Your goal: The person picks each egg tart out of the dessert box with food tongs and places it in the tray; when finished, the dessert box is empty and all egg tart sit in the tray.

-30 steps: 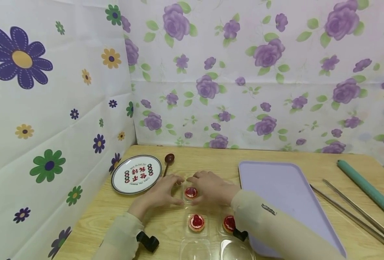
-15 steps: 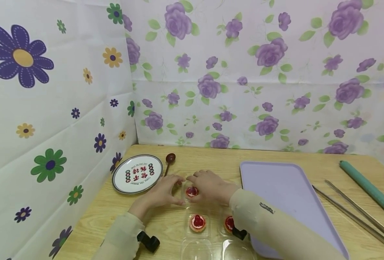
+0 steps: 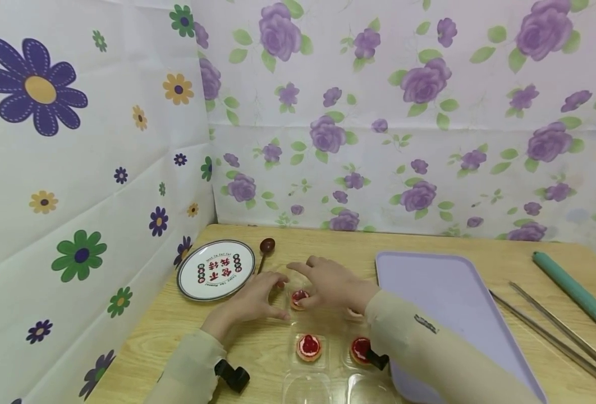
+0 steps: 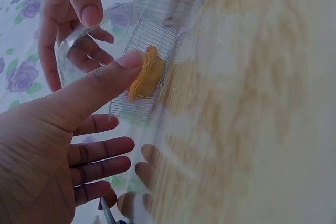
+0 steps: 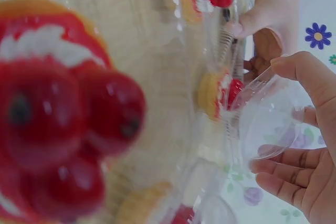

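The white plate (image 3: 208,283) bears red Chinese characters (image 3: 224,262), 我, 待 and 不 among them, with smaller print (image 3: 219,257) unclear.

I see what looks like a makeshift indoor booth: a wood-grain desk (image 3: 323,244) closed in by flower-printed sheets (image 3: 399,163); home or studio, I can't tell.

Red-topped tart (image 5: 215,95) upright in clear box (image 4: 157,34); lid (image 5: 266,121) raised, tilted.

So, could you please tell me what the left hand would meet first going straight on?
Most likely the clear box holding the red-topped tart just ahead of the left hand, though depth is unclear and they may already touch.
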A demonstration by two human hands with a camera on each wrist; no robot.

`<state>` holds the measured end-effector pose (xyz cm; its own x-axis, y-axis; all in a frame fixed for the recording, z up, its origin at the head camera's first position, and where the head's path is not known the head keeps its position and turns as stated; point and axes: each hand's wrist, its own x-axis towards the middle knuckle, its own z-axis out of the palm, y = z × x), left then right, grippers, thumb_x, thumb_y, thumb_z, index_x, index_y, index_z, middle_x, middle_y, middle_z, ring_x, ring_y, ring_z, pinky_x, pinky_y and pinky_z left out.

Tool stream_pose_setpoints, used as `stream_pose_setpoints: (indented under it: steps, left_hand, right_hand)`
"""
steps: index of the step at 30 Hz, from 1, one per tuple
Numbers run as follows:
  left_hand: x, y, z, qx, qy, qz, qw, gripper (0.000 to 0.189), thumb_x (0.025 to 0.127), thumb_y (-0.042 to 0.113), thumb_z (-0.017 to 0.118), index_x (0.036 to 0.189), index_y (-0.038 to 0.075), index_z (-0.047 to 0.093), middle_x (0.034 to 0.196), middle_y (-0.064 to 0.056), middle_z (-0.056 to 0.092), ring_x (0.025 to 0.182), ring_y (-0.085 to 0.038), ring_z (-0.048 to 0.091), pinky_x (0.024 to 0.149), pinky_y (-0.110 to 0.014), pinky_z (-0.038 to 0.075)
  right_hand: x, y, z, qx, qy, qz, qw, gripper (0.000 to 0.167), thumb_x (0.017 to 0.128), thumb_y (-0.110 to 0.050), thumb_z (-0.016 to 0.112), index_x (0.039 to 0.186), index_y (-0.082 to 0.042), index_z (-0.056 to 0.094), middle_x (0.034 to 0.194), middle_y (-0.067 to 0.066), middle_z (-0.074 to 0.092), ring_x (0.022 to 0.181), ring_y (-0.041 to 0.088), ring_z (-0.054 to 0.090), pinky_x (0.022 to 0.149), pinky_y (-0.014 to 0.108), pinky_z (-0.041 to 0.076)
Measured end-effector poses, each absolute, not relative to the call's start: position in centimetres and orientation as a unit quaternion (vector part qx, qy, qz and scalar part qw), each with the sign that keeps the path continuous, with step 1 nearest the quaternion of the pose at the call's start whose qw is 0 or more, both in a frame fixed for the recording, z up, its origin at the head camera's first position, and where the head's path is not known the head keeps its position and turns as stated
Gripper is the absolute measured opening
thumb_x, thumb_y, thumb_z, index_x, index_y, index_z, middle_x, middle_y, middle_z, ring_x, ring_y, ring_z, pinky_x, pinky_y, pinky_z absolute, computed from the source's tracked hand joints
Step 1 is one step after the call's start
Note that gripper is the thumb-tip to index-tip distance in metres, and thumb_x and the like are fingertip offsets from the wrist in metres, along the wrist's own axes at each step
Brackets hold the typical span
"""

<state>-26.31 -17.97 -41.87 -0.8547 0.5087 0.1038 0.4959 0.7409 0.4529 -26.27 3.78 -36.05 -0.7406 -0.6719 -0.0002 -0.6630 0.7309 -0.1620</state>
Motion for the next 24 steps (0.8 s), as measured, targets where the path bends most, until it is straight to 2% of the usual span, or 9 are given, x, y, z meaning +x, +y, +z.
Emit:
stream_pose_setpoints:
  steps: [4,10,17,24]
  left_hand:
    - [-26.3,-18.1,-41.8,0.261,0.932,0.249,0.020,0.076,0.068,0.044,0.084,0.127,0.006,0.055,0.116,-0.006,0.062,0.112,-0.024,0.056,0.103,-0.050,0.036]
    - [-26.1,-18.4,-42.0,0.254,0.933,0.254,0.018,0.077,0.067,0.046,0.083,0.128,0.007,0.055,0.117,-0.007,0.063,0.112,-0.026,0.056,0.105,-0.050,0.037]
    - [-26.1,-18.4,-42.1,0.262,0.930,0.257,0.013,0.078,0.068,0.046,0.083,0.130,0.009,0.054,0.117,-0.007,0.064,0.113,-0.026,0.057,0.106,-0.051,0.037]
    - [-26.2,-18.0,-41.9,0.274,0.929,0.250,0.013,0.075,0.070,0.047,0.081,0.132,0.013,0.054,0.120,-0.006,0.064,0.117,-0.025,0.055,0.108,-0.052,0.034]
  right_hand:
    - [-26.3,4.2,-35.3,-0.358,0.929,-0.090,0.027,0.077,0.081,-0.043,0.072,0.147,-0.024,0.037,0.121,0.010,0.055,0.101,0.020,0.057,0.083,0.037,0.053]
    - [-26.4,4.9,-34.5,-0.358,0.928,-0.101,0.008,0.074,0.081,-0.044,0.070,0.144,-0.020,0.038,0.123,0.010,0.055,0.093,0.018,0.059,0.078,0.034,0.054]
    - [-26.8,6.1,-33.9,-0.359,0.921,-0.148,-0.019,0.075,0.079,-0.040,0.073,0.140,-0.011,0.040,0.131,0.012,0.052,0.104,0.024,0.061,0.088,0.039,0.054]
    - [-27.9,7.4,-34.2,-0.350,0.916,-0.193,-0.018,0.072,0.079,-0.035,0.073,0.136,-0.008,0.038,0.129,0.014,0.052,0.112,0.028,0.059,0.091,0.041,0.052]
